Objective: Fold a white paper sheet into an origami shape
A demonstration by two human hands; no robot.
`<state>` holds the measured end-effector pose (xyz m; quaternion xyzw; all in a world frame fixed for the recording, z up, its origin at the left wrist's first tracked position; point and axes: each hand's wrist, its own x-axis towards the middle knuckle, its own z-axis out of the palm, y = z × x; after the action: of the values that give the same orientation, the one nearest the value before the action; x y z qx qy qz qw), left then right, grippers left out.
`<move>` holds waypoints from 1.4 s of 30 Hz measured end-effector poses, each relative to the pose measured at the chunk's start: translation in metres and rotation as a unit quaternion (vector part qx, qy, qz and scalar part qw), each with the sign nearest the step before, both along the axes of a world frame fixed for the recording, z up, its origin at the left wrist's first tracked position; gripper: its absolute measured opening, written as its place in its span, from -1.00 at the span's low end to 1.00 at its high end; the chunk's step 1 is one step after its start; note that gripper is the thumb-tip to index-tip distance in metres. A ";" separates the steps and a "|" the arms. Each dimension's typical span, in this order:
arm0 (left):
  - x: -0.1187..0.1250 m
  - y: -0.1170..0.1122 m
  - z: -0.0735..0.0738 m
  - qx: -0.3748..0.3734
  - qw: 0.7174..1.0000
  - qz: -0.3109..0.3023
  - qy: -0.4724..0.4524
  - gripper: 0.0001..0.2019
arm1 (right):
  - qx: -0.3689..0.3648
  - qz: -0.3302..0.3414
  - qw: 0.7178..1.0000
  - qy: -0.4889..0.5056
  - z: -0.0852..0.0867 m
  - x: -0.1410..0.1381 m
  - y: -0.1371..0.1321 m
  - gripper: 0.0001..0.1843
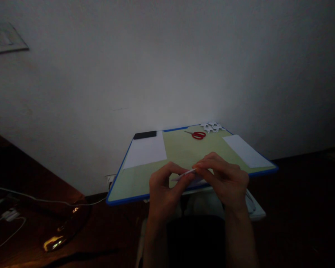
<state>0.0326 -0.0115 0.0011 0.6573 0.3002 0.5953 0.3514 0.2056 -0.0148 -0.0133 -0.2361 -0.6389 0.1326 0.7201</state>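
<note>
Over the near edge of a pale green table (184, 149) with a blue rim, both hands pinch a small folded piece of white paper (190, 171). My left hand (167, 182) grips its left part between thumb and forefinger. My right hand (223, 176) closes its fingertips on the right end, and the two hands nearly meet. Part of the paper is hidden behind the fingers. Red-handled scissors (198, 135) lie farther back on the table. Behind them, at the back right corner, are several white cut or folded paper pieces (213, 127).
White sheets lie at the left (146, 150) and right (247, 150) of the table. A flat black object (145, 135) rests on the left sheet's far edge. A wall (167, 67) stands behind the table. White cables (58, 202) run at the lower left, near a shiny curved object (56, 240).
</note>
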 end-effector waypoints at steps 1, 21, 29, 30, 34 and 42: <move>0.000 0.000 0.000 -0.010 1.000 0.004 -0.004 -0.86 | 0.001 -0.002 1.000 0.003 0.000 0.000 0.001 -0.61; 0.005 0.000 -0.007 -0.074 0.995 0.050 -0.050 -0.88 | -0.002 0.010 1.000 -0.014 -0.003 -0.003 0.003 -0.51; 0.008 0.000 -0.003 -0.078 0.994 0.037 -0.062 -0.87 | 0.009 -0.017 1.000 0.008 -0.001 -0.009 0.003 -0.56; 0.008 0.000 -0.002 -0.079 0.995 0.026 -0.058 -0.89 | 0.009 -0.015 1.000 0.011 -0.001 -0.009 0.003 -0.56; 0.006 0.000 0.000 -0.076 0.996 -0.012 -0.045 -0.97 | 0.005 -0.010 1.000 0.016 -0.003 -0.008 0.004 -0.57; 0.003 0.002 -0.004 -0.046 0.999 0.025 0.000 -0.96 | -0.010 -0.036 0.999 0.021 -0.005 -0.010 0.005 -0.65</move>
<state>0.0354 -0.0099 -0.0030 0.6324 0.3439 0.5897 0.3661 0.1954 -0.0102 -0.0178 -0.2632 -0.6133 0.1182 0.7353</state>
